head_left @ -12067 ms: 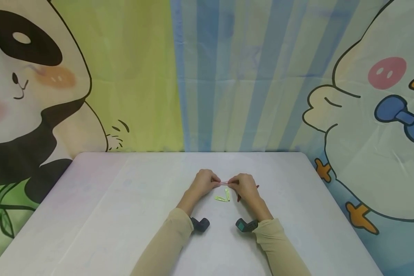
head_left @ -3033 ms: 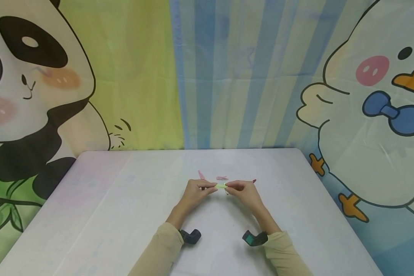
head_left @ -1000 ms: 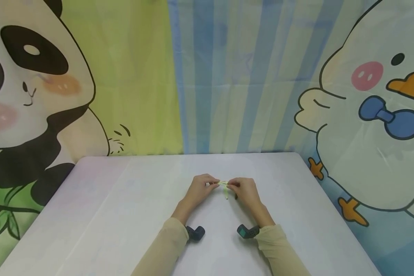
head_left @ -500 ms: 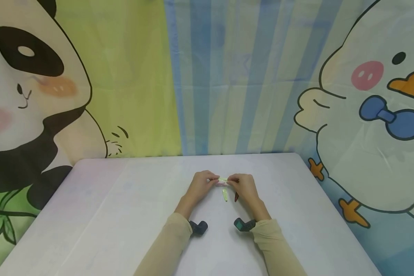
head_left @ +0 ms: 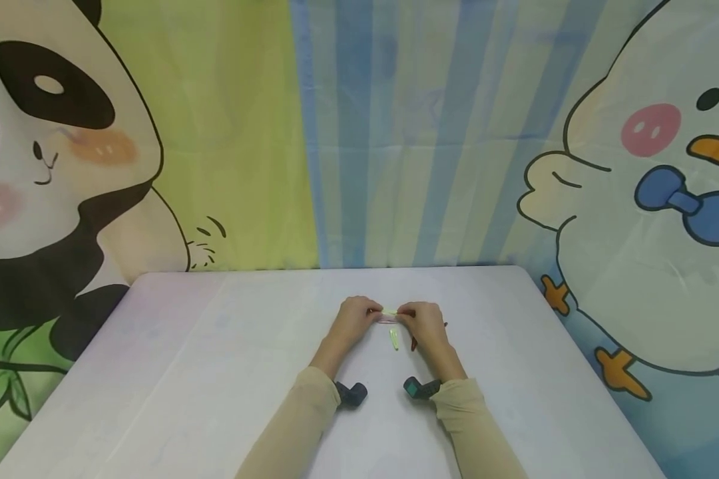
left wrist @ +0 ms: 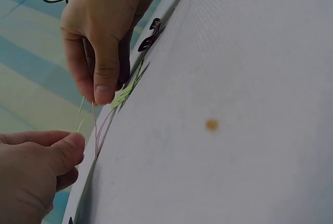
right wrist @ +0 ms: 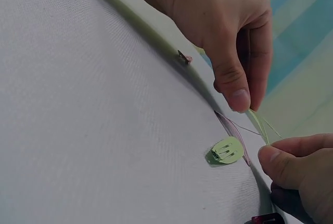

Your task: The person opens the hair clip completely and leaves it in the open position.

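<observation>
A light-green hair clip [head_left: 389,311] spans the gap between the two hands. The left hand [head_left: 353,319] pinches one end between thumb and fingertips, and the right hand [head_left: 425,324] pinches the other. Right below, a pink hair clip [head_left: 387,322] lies on the white table; its thin outline also shows in the right wrist view. A second green hair clip [head_left: 393,339] lies nearer the person, by the right hand. Partly hidden by the right hand is a dark red hair clip [head_left: 414,344]. Another small pinkish clip [right wrist: 185,58] lies beyond the left hand in the right wrist view.
The white table [head_left: 216,399] ends at a back edge just behind the hands. A printed curtain [head_left: 383,133] with a panda and a white bird hangs behind it. A dark camera [head_left: 352,394] sits on the left wrist, and another [head_left: 421,388] on the right.
Twelve seconds ago both hands held a pink hair clip and two green ones lay on the table. Now they hold a green one. Since one second ago they have moved slightly back.
</observation>
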`<control>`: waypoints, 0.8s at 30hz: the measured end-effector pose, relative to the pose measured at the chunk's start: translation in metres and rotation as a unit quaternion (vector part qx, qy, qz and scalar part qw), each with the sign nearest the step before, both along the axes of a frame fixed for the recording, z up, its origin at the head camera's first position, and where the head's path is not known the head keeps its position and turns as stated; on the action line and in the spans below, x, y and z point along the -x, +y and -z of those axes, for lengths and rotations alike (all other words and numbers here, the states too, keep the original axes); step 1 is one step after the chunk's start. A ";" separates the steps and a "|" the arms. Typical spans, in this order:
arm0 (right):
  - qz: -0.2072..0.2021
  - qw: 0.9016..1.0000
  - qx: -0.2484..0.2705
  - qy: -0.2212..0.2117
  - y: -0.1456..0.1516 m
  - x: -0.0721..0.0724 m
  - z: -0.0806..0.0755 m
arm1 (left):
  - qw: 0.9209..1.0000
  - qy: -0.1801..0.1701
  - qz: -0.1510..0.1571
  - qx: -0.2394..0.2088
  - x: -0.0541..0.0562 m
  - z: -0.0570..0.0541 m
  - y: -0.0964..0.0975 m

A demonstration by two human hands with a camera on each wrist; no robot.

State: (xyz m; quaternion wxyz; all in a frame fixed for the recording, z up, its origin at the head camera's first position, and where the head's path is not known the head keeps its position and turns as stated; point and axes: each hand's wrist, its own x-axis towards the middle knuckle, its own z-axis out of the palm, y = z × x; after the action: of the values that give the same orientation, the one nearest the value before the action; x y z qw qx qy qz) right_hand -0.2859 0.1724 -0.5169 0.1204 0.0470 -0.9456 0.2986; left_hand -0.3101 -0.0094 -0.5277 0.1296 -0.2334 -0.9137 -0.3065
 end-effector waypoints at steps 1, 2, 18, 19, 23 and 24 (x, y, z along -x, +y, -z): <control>0.001 1.000 -0.002 0.000 0.000 0.000 0.001 | 1.000 0.000 -0.002 0.005 -0.001 -0.001 0.001; 0.002 1.000 -0.003 0.002 0.000 0.000 0.002 | 1.000 -0.002 -0.003 0.008 -0.001 -0.001 0.001; -0.001 1.000 -0.003 0.020 0.002 0.000 0.003 | 0.999 -0.026 -0.014 0.016 0.001 -0.005 0.003; 0.000 1.000 -0.002 0.019 0.001 0.000 0.002 | 0.999 -0.029 -0.013 0.017 0.001 -0.005 0.003; 0.000 1.000 0.000 0.015 0.000 -0.001 0.003 | 0.999 -0.049 -0.011 0.008 0.001 -0.007 0.002; 0.001 1.000 0.000 0.014 0.000 -0.001 0.003 | 0.999 -0.053 -0.010 0.004 0.001 -0.007 0.002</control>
State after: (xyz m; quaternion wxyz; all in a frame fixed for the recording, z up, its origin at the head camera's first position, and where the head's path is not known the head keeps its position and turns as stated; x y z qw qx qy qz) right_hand -0.2849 0.1725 -0.5197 0.1341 0.0508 -0.9439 0.2976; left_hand -0.3108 -0.0078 -0.5204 0.0827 -0.2086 -0.9228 -0.3133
